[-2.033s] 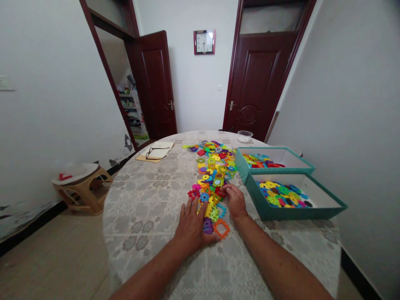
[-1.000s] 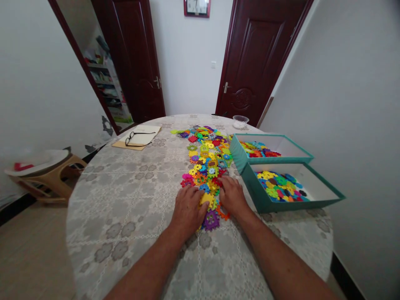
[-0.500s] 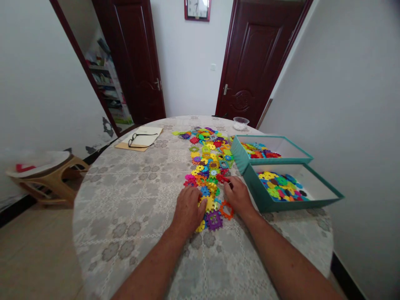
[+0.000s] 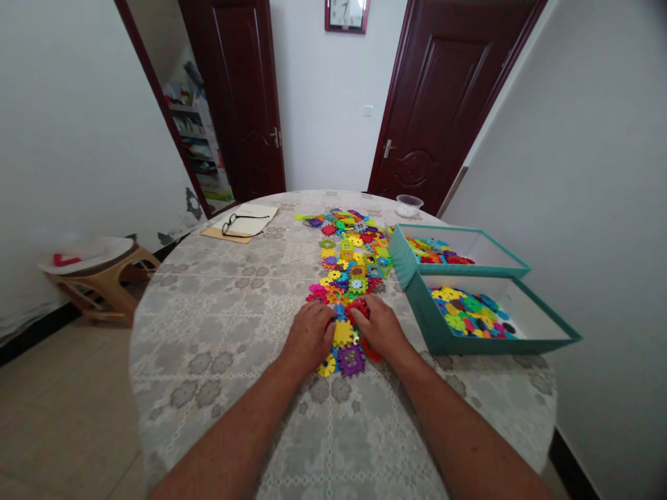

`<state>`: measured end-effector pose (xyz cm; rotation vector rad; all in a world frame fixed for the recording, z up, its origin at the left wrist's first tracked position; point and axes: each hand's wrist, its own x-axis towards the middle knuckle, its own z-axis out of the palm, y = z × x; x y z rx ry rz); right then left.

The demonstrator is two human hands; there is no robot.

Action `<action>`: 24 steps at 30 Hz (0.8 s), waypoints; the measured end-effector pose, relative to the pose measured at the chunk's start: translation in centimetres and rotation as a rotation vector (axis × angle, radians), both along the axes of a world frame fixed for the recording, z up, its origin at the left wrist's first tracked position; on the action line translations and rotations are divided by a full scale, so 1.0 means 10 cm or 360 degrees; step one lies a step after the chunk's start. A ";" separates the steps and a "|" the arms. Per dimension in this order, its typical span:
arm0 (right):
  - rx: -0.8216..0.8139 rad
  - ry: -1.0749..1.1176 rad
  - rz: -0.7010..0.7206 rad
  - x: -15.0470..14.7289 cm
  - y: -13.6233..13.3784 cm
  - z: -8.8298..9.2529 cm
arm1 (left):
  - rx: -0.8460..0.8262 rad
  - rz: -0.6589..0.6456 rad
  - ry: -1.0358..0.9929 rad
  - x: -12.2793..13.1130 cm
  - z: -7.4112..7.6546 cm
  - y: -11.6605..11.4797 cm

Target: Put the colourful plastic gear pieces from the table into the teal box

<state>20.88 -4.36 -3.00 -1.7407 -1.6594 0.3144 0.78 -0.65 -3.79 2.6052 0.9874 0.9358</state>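
Interlocking plastic pieces in many colours form a long strip down the table. At its near end lie a yellow square piece point(image 4: 343, 333), a purple square frame piece point(image 4: 351, 360) and a yellow round piece point(image 4: 327, 365). My left hand point(image 4: 311, 337) grips the strip's left edge with bent fingers, beside a blue gear-shaped piece point(image 4: 340, 312). Between the thumb and fingers of my right hand point(image 4: 384, 328) is a red piece point(image 4: 357, 306), held against the strip's right side. Under that hand an orange-red ring piece point(image 4: 371, 351) is partly hidden.
Two joined teal box halves point(image 4: 435, 344) stand at the right, holding loose pieces point(image 4: 474, 311). More pieces point(image 4: 344, 222) are heaped at the far end. Eyeglasses point(image 4: 232, 221) rest on a notebook point(image 4: 255, 219) at the far left. A clear bowl point(image 4: 409, 205) sits at the back right.
My right hand has moved left with the red piece, bringing it up to the strip beside my left hand. The orange-red ring is now more covered. The camera view has shifted slightly.
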 end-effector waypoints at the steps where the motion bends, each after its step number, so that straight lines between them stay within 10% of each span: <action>1: -0.0012 0.0013 0.0003 0.00 0.01 -0.01 | -0.0002 -0.0010 -0.0001 -0.01 0.00 0.00; 24: -0.0252 0.0695 0.0144 0.23 0.03 0.05 | -0.0339 -0.0267 -0.0100 -0.13 0.06 0.01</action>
